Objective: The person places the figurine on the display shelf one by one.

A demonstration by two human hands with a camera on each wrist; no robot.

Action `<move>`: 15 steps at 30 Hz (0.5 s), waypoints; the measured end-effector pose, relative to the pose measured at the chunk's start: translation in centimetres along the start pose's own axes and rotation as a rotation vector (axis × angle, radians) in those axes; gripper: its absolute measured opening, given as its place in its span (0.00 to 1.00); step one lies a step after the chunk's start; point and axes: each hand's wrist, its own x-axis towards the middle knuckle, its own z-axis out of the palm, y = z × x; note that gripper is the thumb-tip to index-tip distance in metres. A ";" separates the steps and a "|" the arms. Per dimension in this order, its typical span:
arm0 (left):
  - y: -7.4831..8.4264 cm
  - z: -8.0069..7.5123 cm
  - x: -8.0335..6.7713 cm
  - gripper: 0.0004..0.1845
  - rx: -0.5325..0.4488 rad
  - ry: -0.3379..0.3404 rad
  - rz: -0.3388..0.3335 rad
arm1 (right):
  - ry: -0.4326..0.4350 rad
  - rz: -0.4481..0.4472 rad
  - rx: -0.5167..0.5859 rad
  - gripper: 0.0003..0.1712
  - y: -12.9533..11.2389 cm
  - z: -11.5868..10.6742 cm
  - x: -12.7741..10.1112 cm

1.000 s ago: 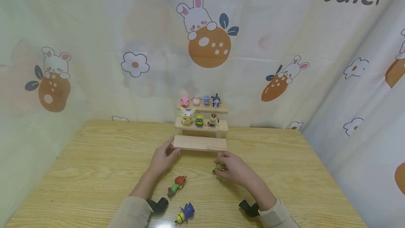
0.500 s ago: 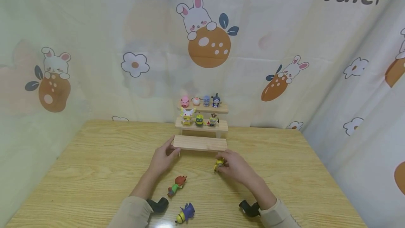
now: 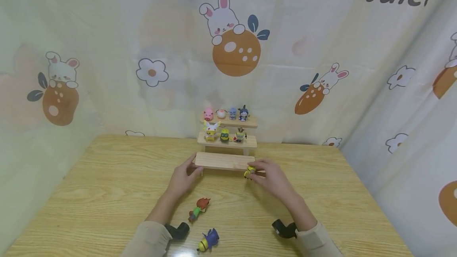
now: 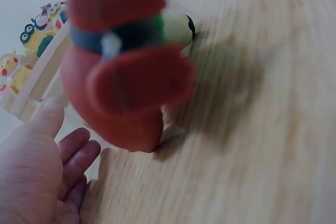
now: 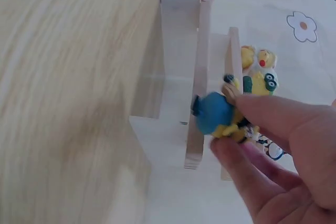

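Note:
My right hand (image 3: 273,175) pinches a small yellow-and-blue minion figurine (image 5: 216,114) between thumb and fingers, at the front right edge of the lowest wooden shelf (image 3: 225,161). In the right wrist view the figurine overlaps that shelf's edge. My left hand (image 3: 183,178) grips the shelf's left end, index finger at the back corner and thumb at the front. A red-haired figurine (image 3: 199,209) in green lies on the table near my left forearm; its reddish-brown feet (image 4: 139,82) loom large in the left wrist view. Closer to me lies a yellow figurine in purple (image 3: 208,240).
Behind the lowest shelf rise a middle shelf (image 3: 227,142) with three figurines and a top shelf (image 3: 228,121) with several more, including a pink pig (image 3: 208,114). A printed curtain (image 3: 171,31) hangs behind the wooden table (image 3: 89,193). Black wrist mounts (image 3: 178,231) sit by both sleeves.
My right hand has lifted the minion figurine from the table and carried it forward to the lowest shelf's right front edge. The left hand stays in place.

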 end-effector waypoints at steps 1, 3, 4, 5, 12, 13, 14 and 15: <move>0.0 0.0 0.0 0.35 0.000 0.001 -0.002 | 0.020 0.006 0.000 0.20 -0.1 -0.1 0.2; 0.1 0.0 -0.1 0.35 0.005 0.003 -0.003 | 0.069 0.017 0.001 0.20 -0.3 -0.4 0.6; 0.1 0.0 -0.1 0.35 0.007 0.003 -0.005 | 0.096 0.023 0.007 0.20 -0.4 -0.6 0.8; 0.1 -0.1 0.0 0.34 0.013 0.004 -0.007 | 0.124 0.029 0.017 0.21 -0.4 -0.7 1.2; -0.2 -0.3 0.3 0.35 0.012 0.017 0.015 | 0.314 0.039 0.049 0.21 -0.7 -2.1 3.8; -0.4 -0.2 0.2 0.35 0.012 0.016 0.018 | 0.333 0.039 0.049 0.21 -0.7 -2.3 4.0; -0.4 -0.1 0.2 0.35 0.011 0.014 0.018 | 0.350 0.037 0.044 0.21 -0.7 -2.4 4.2; -0.5 0.0 0.2 0.35 0.011 0.010 0.018 | 0.360 0.036 0.037 0.21 -0.6 -2.5 4.4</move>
